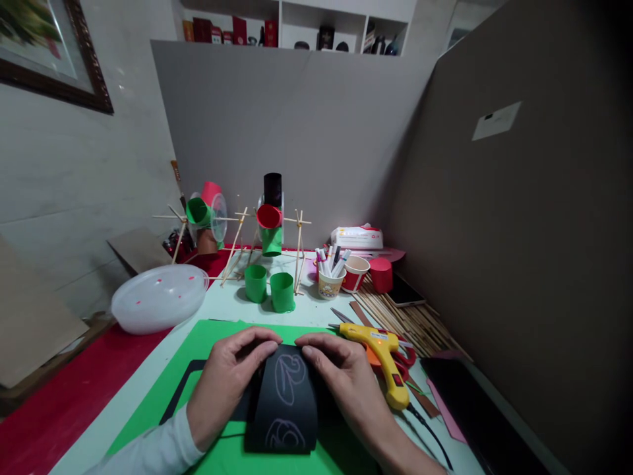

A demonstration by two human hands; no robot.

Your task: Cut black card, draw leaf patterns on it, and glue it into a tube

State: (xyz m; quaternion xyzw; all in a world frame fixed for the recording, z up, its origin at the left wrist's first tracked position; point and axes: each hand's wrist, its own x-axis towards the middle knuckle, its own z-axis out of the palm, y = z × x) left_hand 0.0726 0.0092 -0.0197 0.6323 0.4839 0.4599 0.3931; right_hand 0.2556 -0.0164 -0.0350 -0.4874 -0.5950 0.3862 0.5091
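Observation:
A strip of black paper (287,402) with pale swirl outlines drawn on it arches up from a green sheet (208,343) on the table. My left hand (227,382) presses on its left side and my right hand (341,382) on its right side, fingertips nearly meeting over the top of the arch. More black paper (185,389) lies flat under my left hand.
A yellow glue gun (383,356) lies over red-handled scissors (403,356) right of my right hand. Behind stand two green paper tubes (270,287), a stick frame with paper cups (267,227), a cup of markers (330,274), a bundle of sticks (405,316) and a white plastic lid (158,297).

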